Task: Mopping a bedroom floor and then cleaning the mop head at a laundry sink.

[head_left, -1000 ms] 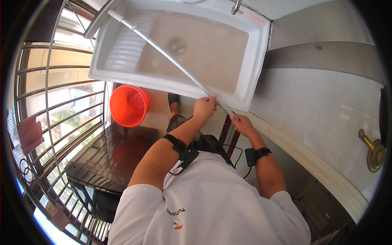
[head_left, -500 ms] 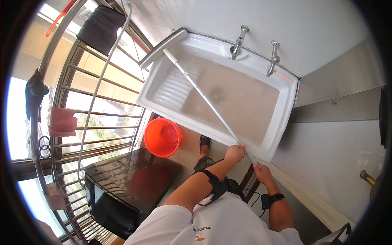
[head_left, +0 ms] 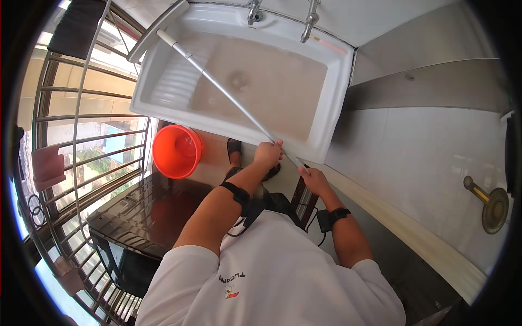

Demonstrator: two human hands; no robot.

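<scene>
A long-handled flat mop (head_left: 225,93) lies slantwise across the white sink (head_left: 340,87), its silver pole running from far left to near right. Its wide pale head (head_left: 155,33) rests at the sink's far left rim. My left hand (head_left: 268,154) is closed around the pole just outside the near rim. Closer to the pole's near end, my right hand (head_left: 314,180) grips it too. Cloudy brownish water (head_left: 272,81) stands in the basin, covering part of the ribbed washboard slope on the left.
Two metal taps, a left one (head_left: 253,12) and a right one (head_left: 310,22), stick out over the sink's far side. An orange-red bucket (head_left: 162,155) stands below its near left corner. A dark glossy cabinet (head_left: 147,209) sits at left by the barred window (head_left: 103,117).
The view has shifted, so the sink, bucket and taps appear further left and higher. Both hands keep their hold on the mop pole, which stays at about the same slant across the sink.
</scene>
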